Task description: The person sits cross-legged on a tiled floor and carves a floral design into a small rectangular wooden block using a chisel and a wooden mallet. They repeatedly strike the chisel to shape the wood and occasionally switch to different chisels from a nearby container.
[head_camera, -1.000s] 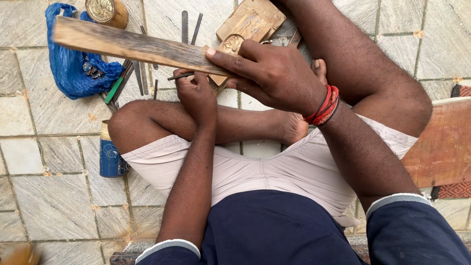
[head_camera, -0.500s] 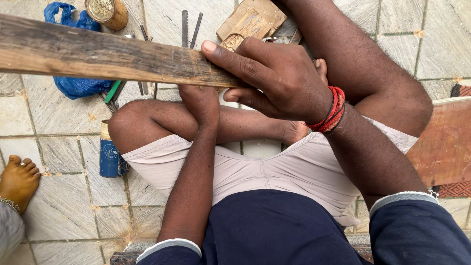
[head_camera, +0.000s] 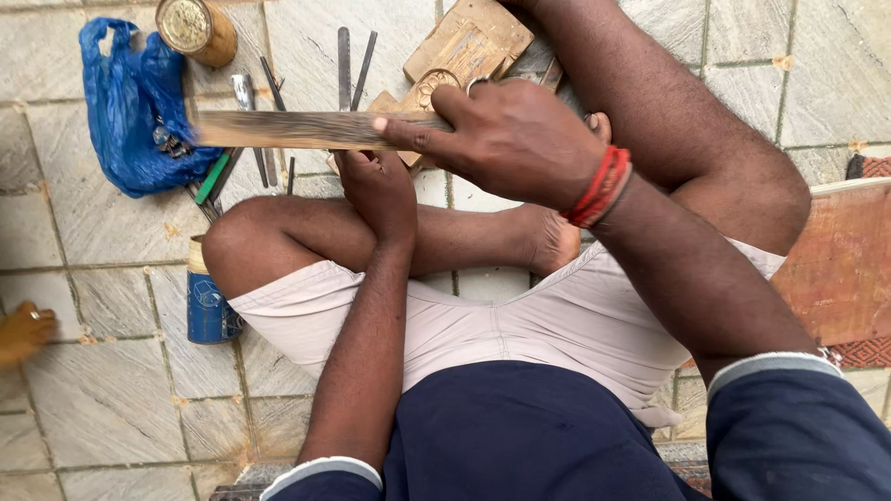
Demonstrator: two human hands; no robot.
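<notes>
The person sits cross-legged on a stone-tiled floor (head_camera: 102,399). The right hand (head_camera: 506,139) is closed around one end of a long flat wooden stick (head_camera: 306,130), index finger stretched along its top, and holds the stick level above the floor, its blurred far end pointing toward the left edge of the floor. A bundle of red threads (head_camera: 599,186) circles the right wrist. The left hand (head_camera: 376,186) sits just under the stick, near the bent knee, fingers curled; what it grips is hidden by the stick, so I cannot tell whether it holds anything.

Beneath and beyond the hands, toward the far edge of the floor, lies a carved wooden block (head_camera: 464,51) with a round pattern cut into it. Beside it to the left lie several slim metal chisels (head_camera: 345,56). A crumpled blue plastic bag (head_camera: 130,111) lies near the far left corner, with more tools poking out at its lower side, and a round tin (head_camera: 195,30) stands just beyond it. A blue can (head_camera: 209,311) stands on the floor touching the person's left thigh. A reddish wooden board (head_camera: 845,264) lies at the right edge. Another person's foot (head_camera: 23,332) shows at the left edge.
</notes>
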